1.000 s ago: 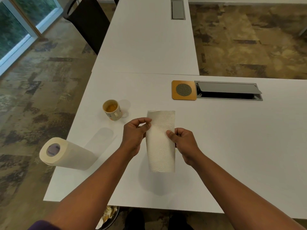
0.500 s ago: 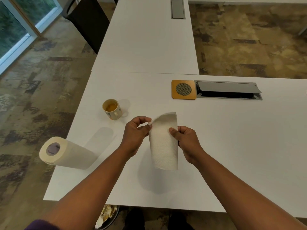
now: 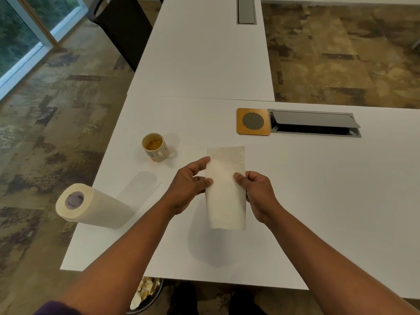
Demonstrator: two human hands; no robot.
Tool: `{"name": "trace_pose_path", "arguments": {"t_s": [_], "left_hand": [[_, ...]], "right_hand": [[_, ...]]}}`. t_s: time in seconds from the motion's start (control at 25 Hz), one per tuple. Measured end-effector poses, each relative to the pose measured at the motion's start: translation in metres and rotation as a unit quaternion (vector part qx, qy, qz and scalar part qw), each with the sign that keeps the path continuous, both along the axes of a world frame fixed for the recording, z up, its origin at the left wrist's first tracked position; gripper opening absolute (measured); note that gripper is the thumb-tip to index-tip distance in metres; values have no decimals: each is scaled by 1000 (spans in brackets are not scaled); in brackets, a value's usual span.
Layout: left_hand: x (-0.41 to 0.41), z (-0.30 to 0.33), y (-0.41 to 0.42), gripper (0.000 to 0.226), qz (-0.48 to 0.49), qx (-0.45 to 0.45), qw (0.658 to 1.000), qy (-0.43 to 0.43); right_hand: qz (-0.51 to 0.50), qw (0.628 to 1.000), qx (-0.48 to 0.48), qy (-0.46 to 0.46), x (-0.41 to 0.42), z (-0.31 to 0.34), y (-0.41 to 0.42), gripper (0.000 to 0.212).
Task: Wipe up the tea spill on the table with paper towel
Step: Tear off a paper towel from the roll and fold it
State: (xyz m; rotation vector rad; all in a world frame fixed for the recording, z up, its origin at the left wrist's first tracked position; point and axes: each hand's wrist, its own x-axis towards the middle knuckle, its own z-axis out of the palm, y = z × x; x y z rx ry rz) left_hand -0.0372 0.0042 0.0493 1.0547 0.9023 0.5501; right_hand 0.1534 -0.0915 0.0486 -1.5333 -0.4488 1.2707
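**White sheet held above the desk in both hands**

White desk fills most of the view, with a second white desk butted against its far edge. A dark chair stands at the far left, beside that second desk. Set into the near desk is a grey cable hatch, its lid tilted open, and just beside it lies a square wooden coaster with a round mesh centre. A paper towel roll lies on its side at the desk's left edge. Both hands hold a folded paper towel sheet above the desk, casting a shadow below it: the left hand has its grip pinched on the sheet's left edge, the right hand on its right edge. A mug with amber tea in it stands upright, left of the sheet. No spill can be made out on the desk.
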Motion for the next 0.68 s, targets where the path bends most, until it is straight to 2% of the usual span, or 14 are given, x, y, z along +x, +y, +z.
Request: {"name": "trace_pose_path", "arguments": {"t_s": [0.04, 0.16, 0.24, 0.44, 0.48, 0.6, 0.68], "left_hand": [[-2, -1, 0, 55, -16, -7, 1000, -4], [-5, -1, 2, 31, -28, -4, 1000, 10], [-5, -1, 0, 28, -40, -10, 999, 19], [-8, -1, -4, 68, -119, -78, 990, -15], [-8, 0, -5, 65, -118, -72, 990, -11], [-8, 2, -4, 33, -92, -49, 994, 16], [-10, 3, -4, 38, -111, -57, 992, 27]], "right_hand": [[-3, 1000, -1, 3, 1, 0, 0, 21], [-15, 1000, -3, 9, 1, -1, 0, 18], [-27, 999, -5, 18, 1, 0, 0, 17], [-63, 997, -20, 27, 7, -1, 4, 23], [-71, 997, -21, 29, 8, -2, 4, 23], [-86, 995, -19, 35, 11, -3, 4, 21], [-93, 995, -26, 32, 12, -6, 3, 25]]}}
